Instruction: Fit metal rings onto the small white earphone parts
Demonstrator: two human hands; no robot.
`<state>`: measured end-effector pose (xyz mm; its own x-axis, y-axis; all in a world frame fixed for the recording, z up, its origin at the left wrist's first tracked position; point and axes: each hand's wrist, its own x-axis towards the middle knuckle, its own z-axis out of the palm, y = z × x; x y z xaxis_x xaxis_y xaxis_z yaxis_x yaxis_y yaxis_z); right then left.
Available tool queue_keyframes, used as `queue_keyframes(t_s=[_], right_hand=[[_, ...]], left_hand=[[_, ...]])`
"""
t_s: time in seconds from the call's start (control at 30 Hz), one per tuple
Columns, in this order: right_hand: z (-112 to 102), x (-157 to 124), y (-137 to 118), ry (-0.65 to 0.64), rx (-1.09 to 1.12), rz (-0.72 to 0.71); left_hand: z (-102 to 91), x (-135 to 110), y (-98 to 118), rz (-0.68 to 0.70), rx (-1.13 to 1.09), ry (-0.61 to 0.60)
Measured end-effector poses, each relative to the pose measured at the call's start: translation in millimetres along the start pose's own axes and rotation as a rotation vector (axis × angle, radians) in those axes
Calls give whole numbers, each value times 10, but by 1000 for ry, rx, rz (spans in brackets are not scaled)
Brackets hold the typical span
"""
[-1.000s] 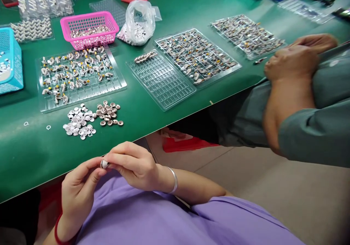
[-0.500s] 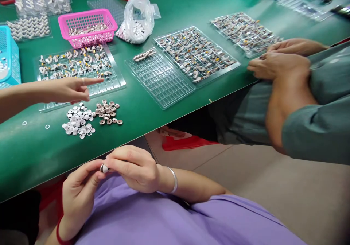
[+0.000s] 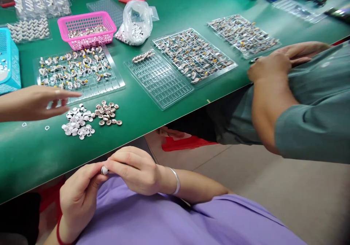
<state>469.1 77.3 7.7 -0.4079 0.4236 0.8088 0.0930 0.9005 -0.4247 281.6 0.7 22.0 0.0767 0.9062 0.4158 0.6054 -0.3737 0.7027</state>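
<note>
In the head view, a small round white cap with a dark rim [image 3: 104,170] is held between the fingertips of both my hands, above my lap at the table's edge. My left hand [image 3: 79,194], with a red cord at the wrist, pinches it between thumb and forefinger. From the other side my right hand [image 3: 135,170] closes its fingers on the same piece. Past my hands, a loose pile of white round caps [image 3: 78,123] lies on the green table [image 3: 131,128]. Beside that pile is a heap of beige cup-shaped pieces [image 3: 108,111].
A co-worker's hand [image 3: 41,101] reaches in from the left near a partly filled clear tray [image 3: 116,82]. Another person's hands [image 3: 270,66] work at right. Behind are a pink basket [image 3: 87,19], a plastic bag [image 3: 136,22] and several trays, including a filled one [image 3: 197,55].
The co-worker's pointing hand on the left has drawn back leftward and loosened its fingers. My hands stay together, and the cap between them has turned slightly. The right-hand person's hands have shifted.
</note>
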Motion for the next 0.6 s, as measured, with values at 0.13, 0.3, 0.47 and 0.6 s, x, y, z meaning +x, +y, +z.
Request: queue_keyframes(t_s=[0.13,0.3,0.47,0.6], right_hand=[[-48,41,-1,-37,26,15],[-59,76,-25,-49,89,42],[-33,74,-82,-49,93,122],[-8,59,-116,-19,149,194]], left_hand=[[2,33,38,153,168,26],[29,62,92,202,252,33],[62,90,96,278,337,61],[96,111,68,310,401,76]])
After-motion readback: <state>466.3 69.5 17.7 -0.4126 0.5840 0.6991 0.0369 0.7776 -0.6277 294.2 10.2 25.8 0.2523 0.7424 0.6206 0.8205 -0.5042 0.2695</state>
